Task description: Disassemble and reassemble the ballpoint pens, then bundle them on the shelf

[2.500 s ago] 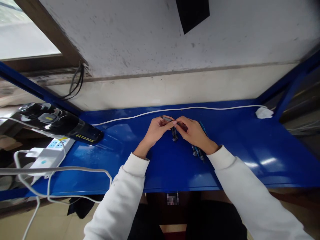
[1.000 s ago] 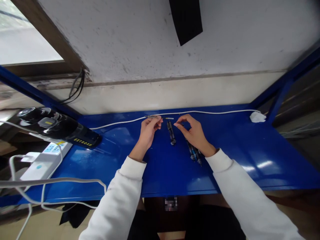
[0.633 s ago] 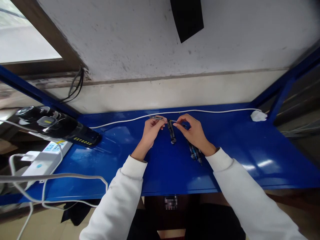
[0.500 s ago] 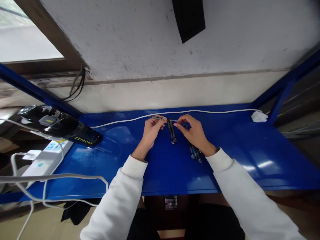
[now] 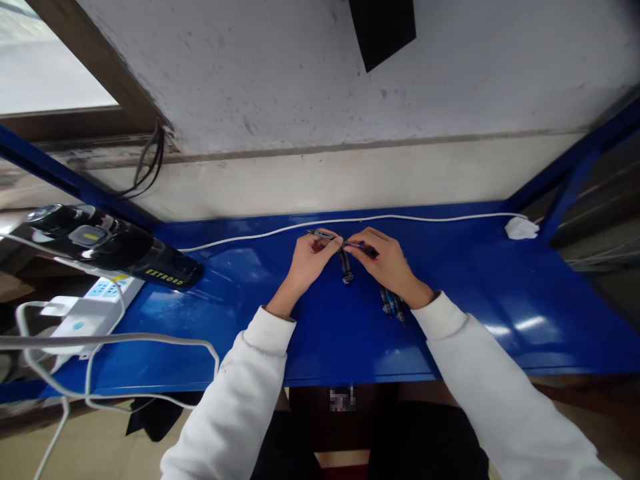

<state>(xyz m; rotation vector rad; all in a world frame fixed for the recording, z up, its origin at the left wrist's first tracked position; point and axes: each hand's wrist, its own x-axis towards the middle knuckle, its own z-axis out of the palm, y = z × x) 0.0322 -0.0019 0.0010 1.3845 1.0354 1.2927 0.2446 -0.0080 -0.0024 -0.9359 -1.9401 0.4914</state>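
Over the middle of the blue shelf, my two hands are close together. My left hand (image 5: 311, 261) pinches a grey-and-black pen (image 5: 324, 234) whose narrow tip points left. Between the thumb and fingers of my right hand (image 5: 383, 261) is a dark pen part (image 5: 369, 249), slanting down to the right. Their inner ends meet or nearly meet between my fingertips; I cannot tell whether they join. Just below lies a small group of dark pens (image 5: 347, 268). More dark pens with blue bits (image 5: 393, 305) lie beneath my right wrist, partly covered by it.
The blue shelf (image 5: 330, 347) runs along a wall. A black bottle (image 5: 170, 267) lies at the left beside a white power strip (image 5: 95, 313) and loose white cables (image 5: 165, 339). A white cable (image 5: 280, 231) crosses the back to a crumpled white tissue (image 5: 521, 227) at the right.
My hands have come closer together, bringing the held pieces end to end. The dark part in my right hand now shows, where a thin light rod showed before. The view has shifted slightly.
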